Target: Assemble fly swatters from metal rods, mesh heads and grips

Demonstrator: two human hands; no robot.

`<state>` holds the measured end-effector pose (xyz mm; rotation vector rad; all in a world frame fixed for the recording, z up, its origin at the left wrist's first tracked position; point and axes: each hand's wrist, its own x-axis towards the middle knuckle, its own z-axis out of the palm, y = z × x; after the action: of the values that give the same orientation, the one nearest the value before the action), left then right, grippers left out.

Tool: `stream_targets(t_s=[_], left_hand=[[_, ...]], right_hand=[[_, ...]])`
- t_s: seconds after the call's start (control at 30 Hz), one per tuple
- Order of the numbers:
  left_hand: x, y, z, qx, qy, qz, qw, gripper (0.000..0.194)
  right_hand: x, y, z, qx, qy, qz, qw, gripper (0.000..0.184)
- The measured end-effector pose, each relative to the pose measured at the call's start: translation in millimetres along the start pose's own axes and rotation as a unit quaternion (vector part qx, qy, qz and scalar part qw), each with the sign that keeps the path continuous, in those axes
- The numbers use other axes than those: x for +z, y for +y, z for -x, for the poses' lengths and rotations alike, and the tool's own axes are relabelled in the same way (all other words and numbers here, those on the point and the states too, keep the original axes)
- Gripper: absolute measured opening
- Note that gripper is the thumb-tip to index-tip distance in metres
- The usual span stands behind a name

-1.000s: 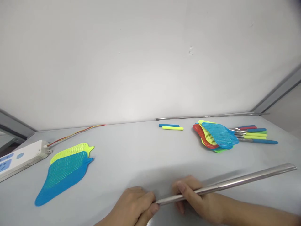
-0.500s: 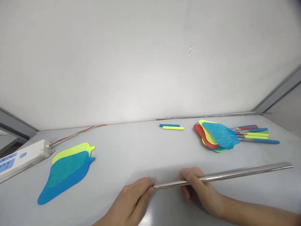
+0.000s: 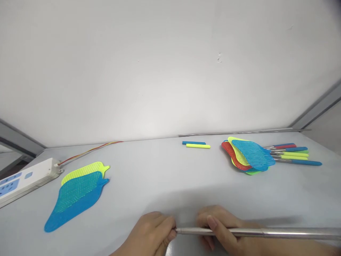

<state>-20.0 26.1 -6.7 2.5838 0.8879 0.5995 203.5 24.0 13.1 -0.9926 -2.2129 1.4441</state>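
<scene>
A telescopic metal rod [image 3: 282, 232] lies level across the front of the view, its thick end running off to the right. My left hand [image 3: 153, 231] pinches the thin left tip between thumb and fingers. My right hand [image 3: 220, 227] is wrapped round the rod farther along, thumb on top. Beyond the hands lie two loose handle grips, a blue one [image 3: 194, 143] and a yellow one [image 3: 198, 146]. To the left, a blue fly swatter head [image 3: 77, 199] overlaps a yellow fly swatter head [image 3: 85, 170].
A pile of fly swatters [image 3: 250, 154] with coloured grips lies at the right. A thin metal rod [image 3: 239, 133] rests along the wall. A white power strip [image 3: 29, 179] with a red and yellow cord [image 3: 90, 150] stands at the left on the grey table [image 3: 149, 167].
The rod has come down closer to me and swung from slanting to nearly level, both hands still on it. The view has shifted slightly; the other things stay put.
</scene>
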Motion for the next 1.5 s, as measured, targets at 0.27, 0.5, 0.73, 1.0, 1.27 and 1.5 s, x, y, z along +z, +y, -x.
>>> stream_targets(t_s=[0.27,0.5,0.73,1.0,1.27,1.5], left_hand=[[17.3,-13,6,0.049,0.038,-0.019,0.998,0.036],[13.7,-8,0,0.097,0.033,-0.057,0.993,0.038],[9.5,-4,-3,0.099,0.026,-0.072,0.992,0.043],[11.7,-4,-6,0.097,0.034,-0.071,0.992,0.045],[10.1,-3,-4,0.101,0.013,-0.096,0.99,0.045],[20.5,-5,-3,0.11,0.035,-0.091,0.989,0.05]], right_hand=[[-6,-13,0,-0.033,-0.024,0.035,0.999,0.053],[12,11,-15,-0.18,-0.028,0.157,0.971,0.046],[21,26,-26,-0.227,0.0,0.186,0.956,0.042],[20,27,-25,-0.233,-0.001,0.183,0.955,0.042],[20,28,-25,-0.237,0.004,0.203,0.95,0.044],[17,24,-27,-0.223,-0.018,0.183,0.957,0.044]])
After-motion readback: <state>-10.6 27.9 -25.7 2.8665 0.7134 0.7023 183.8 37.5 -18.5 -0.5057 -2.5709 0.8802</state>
